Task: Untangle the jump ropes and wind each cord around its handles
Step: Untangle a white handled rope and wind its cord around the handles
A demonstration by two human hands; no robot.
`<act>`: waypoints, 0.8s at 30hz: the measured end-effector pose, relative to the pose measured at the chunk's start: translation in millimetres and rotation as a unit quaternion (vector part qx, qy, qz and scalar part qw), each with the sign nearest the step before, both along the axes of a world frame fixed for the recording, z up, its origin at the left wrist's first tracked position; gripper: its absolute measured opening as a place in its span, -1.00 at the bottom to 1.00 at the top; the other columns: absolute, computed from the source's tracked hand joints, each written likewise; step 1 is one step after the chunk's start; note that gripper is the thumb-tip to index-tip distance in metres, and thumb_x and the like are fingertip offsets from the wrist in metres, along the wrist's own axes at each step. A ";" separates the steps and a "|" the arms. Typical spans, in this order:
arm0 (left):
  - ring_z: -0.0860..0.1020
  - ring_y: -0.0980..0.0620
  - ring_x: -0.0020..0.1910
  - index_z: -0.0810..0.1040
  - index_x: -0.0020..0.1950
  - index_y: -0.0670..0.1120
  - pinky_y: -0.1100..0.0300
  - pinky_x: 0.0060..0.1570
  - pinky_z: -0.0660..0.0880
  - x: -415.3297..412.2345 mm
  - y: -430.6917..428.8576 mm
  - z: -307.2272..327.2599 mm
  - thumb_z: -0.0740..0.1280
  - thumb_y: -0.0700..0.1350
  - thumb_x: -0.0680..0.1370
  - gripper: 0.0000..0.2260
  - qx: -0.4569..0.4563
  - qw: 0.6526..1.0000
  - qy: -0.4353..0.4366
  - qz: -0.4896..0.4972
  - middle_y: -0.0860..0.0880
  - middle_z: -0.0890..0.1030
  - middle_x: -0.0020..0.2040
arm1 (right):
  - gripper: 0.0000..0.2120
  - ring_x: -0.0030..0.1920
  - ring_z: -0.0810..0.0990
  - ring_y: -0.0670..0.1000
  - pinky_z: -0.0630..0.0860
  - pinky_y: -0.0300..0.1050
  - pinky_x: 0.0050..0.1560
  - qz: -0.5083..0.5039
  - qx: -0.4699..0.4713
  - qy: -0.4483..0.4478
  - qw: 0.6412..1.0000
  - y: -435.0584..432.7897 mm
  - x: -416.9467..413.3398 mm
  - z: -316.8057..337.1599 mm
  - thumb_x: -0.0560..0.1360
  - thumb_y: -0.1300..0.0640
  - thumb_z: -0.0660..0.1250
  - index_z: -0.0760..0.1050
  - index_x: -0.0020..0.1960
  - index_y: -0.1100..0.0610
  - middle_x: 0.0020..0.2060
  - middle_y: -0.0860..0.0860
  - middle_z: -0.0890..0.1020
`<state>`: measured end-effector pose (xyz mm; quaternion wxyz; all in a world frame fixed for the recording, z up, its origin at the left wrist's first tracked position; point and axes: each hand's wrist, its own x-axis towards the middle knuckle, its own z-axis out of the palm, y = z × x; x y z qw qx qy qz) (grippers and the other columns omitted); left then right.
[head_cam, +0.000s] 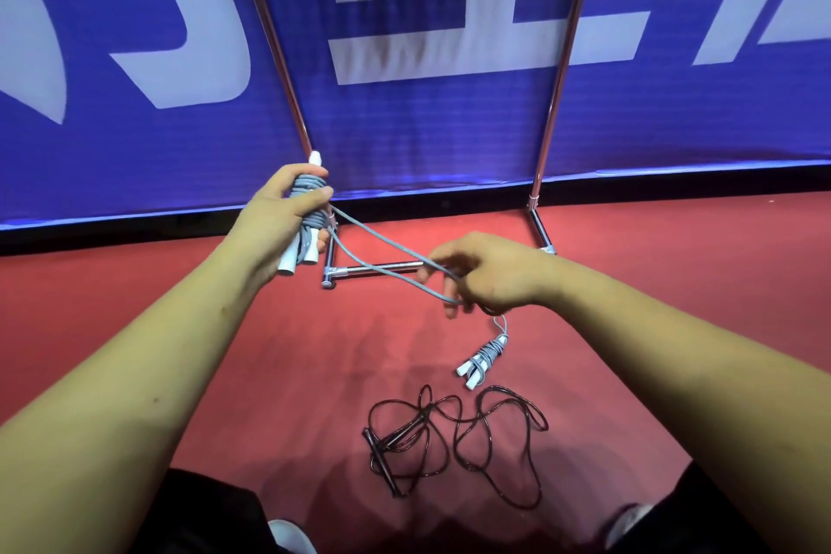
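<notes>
Red floor (90,283) meets a blue banner (404,139) with white letters, and two metal posts (272,36) stand before it. Three jump ropes are visible. At left, the left hand (279,211) grasps two white handles (288,260) side by side, with grey cord (309,220) wound around them. Two strands of this cord run to the right hand (490,274), whose curled fingers hold the loop. Lower down, one black rope (454,441) lies tangled on the floor, and slightly further right one grey rope (483,358) lies fully wound.
</notes>
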<state>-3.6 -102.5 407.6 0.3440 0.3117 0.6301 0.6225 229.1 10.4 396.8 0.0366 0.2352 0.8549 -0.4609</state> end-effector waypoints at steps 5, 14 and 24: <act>0.44 -0.05 -0.49 0.49 0.20 0.08 0.16 -0.44 0.46 -19.6 -5.6 1.7 0.34 -0.24 0.59 -0.72 -0.012 0.999 0.001 0.042 -0.20 0.50 -0.21 | -0.79 -0.59 0.24 -0.02 0.16 -0.28 -0.51 -0.054 -0.004 0.015 0.998 -9.5 -0.1 10.5 0.56 0.16 0.13 0.47 0.07 0.23 -0.50 0.03 0.39; 0.49 -0.02 -0.50 0.48 0.24 -0.07 0.22 -0.54 0.42 -41.1 -17.5 1.3 0.38 -0.21 0.57 -0.75 -0.149 0.981 0.119 0.029 -0.22 0.58 -0.15 | -0.70 -0.41 0.52 -0.02 0.19 -0.28 -0.53 -0.031 0.009 0.072 0.997 3.9 5.9 15.5 0.63 0.11 0.22 0.53 -0.24 0.15 -0.44 -0.01 0.57; 0.51 -0.14 -0.12 0.43 0.01 0.02 0.08 -0.19 0.41 -42.6 -7.0 -23.3 0.43 -0.14 0.46 -0.77 -0.305 0.812 0.497 0.012 -0.09 0.56 -0.14 | -0.81 -0.50 0.30 -0.01 0.17 -0.22 -0.50 0.054 -0.041 0.035 0.997 -3.7 2.4 23.9 0.62 0.08 0.22 0.60 0.01 0.08 -0.52 -0.07 0.36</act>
